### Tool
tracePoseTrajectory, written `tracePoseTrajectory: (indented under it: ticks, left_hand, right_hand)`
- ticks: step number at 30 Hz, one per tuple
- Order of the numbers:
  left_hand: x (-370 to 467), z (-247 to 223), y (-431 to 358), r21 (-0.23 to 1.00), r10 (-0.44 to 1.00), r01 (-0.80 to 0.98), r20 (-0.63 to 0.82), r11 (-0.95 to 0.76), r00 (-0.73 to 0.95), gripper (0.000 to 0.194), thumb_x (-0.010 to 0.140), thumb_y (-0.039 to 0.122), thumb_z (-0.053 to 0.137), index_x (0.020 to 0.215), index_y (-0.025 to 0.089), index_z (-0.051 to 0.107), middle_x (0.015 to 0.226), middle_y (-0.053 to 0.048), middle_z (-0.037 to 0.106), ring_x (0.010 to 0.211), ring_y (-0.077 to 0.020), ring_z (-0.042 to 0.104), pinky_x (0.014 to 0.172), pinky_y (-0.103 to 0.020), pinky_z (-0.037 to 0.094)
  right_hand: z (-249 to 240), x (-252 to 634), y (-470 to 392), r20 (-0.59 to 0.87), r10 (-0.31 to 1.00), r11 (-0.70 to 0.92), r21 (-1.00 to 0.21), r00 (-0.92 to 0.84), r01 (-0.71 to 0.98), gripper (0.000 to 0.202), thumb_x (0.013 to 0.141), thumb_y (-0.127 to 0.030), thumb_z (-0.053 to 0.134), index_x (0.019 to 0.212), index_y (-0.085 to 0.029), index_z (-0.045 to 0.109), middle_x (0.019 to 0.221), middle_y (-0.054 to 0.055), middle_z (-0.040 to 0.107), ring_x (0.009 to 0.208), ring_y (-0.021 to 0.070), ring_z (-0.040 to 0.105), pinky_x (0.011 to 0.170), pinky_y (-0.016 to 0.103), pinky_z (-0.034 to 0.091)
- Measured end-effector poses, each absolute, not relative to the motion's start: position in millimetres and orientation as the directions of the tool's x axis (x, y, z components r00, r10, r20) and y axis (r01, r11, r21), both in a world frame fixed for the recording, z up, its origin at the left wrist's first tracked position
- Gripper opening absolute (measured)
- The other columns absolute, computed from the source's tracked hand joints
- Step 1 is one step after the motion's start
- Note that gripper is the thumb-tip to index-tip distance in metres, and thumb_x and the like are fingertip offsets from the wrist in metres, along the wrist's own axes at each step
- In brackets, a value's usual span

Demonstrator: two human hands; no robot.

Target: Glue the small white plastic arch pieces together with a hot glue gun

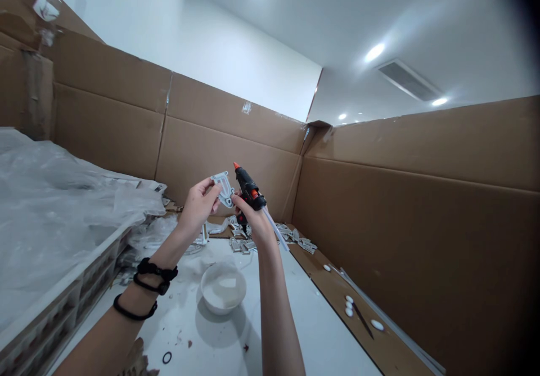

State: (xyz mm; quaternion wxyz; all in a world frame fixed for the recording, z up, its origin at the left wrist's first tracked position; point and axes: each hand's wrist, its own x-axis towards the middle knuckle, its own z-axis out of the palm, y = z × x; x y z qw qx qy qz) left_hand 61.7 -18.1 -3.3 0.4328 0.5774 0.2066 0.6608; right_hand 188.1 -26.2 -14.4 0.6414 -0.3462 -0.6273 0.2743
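Note:
My left hand (pixel 199 204) pinches a light grey-white, shield-shaped plastic piece (pixel 223 187) with raised outlines, held up above the table. In my right hand (pixel 254 220) is a black hot glue gun (pixel 248 186); its orange nozzle points up and a clear glue stick (pixel 276 231) sticks out of its back end. My right thumb reaches to the lower corner of the plastic piece and seems to touch it. Below both hands a white bowl (pixel 223 287) stands on the white table (pixel 198 342).
Cardboard walls (pixel 228 139) enclose the table. Many similar grey pieces (pixel 241 245) lie at the back. At left, plastic sheeting (pixel 71 196) covers a crate (pixel 84 291). White oval pieces (pixel 377 325) and long clear sticks (pixel 392 322) lie along the right. A black ring (pixel 167 357) is in front.

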Motion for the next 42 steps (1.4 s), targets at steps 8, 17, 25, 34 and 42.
tracePoseTrajectory:
  ticks: [8,17,25,34,42]
  left_hand:
    - [60,-3,-19,0.777,0.814,-0.320,0.580,-0.542,0.028,0.021,0.072,0.028,0.057,0.086,0.013,0.059,0.055,0.006,0.044,0.039,-0.0026,0.029,0.038,-0.019,0.018]
    - [60,-3,-19,0.784,0.832,-0.337,0.555,-0.522,0.003,0.023,0.071,0.030,0.059,0.087,0.012,0.059,0.057,0.005,0.046,0.039,-0.0025,0.030,0.037,-0.018,0.020]
    - [60,-3,-18,0.793,0.840,-0.327,0.543,-0.513,0.000,0.025,0.072,0.030,0.059,0.090,0.012,0.059,0.063,0.004,0.045,0.041,-0.0021,0.030,0.037,-0.018,0.020]
    - [53,-14,-8,0.421,0.358,0.466,0.907,-0.778,-0.220,0.018,0.079,0.028,0.060,0.095,0.020,0.062,0.085,0.000,0.051,0.052,-0.0049,0.040,0.054,-0.020,0.036]
    - [50,-18,-5,0.262,0.220,0.634,0.965,-0.728,-0.146,0.015,0.083,0.029,0.058,0.089,0.021,0.068,0.079,0.000,0.051,0.057,-0.0077,0.045,0.054,-0.020,0.035]
  right_hand:
    - [-15,187,-23,0.664,0.742,0.657,-0.747,0.088,0.098,0.023,0.070,-0.036,0.064,0.077,-0.017,0.054,0.065,-0.003,0.051,0.054,0.0084,0.046,0.052,0.021,0.038]
    - [-16,186,-22,0.676,0.730,0.663,-0.736,0.101,0.139,0.023,0.069,-0.037,0.064,0.077,-0.018,0.053,0.064,-0.003,0.051,0.054,0.0095,0.046,0.050,0.022,0.037]
    - [-16,184,-21,0.687,0.715,0.668,-0.726,0.129,0.161,0.026,0.068,-0.038,0.064,0.077,-0.018,0.052,0.066,-0.002,0.052,0.055,0.0108,0.048,0.052,0.023,0.039]
    - [-10,181,-28,0.798,0.546,0.717,-0.603,0.256,0.350,0.021,0.074,-0.037,0.055,0.075,-0.019,0.046,0.068,-0.002,0.050,0.060,0.0119,0.046,0.060,0.024,0.040]
    - [-11,177,-32,0.820,0.539,0.713,-0.565,0.190,0.416,0.018,0.075,-0.034,0.053,0.075,-0.020,0.043,0.065,-0.004,0.048,0.057,0.0109,0.039,0.057,0.022,0.035]
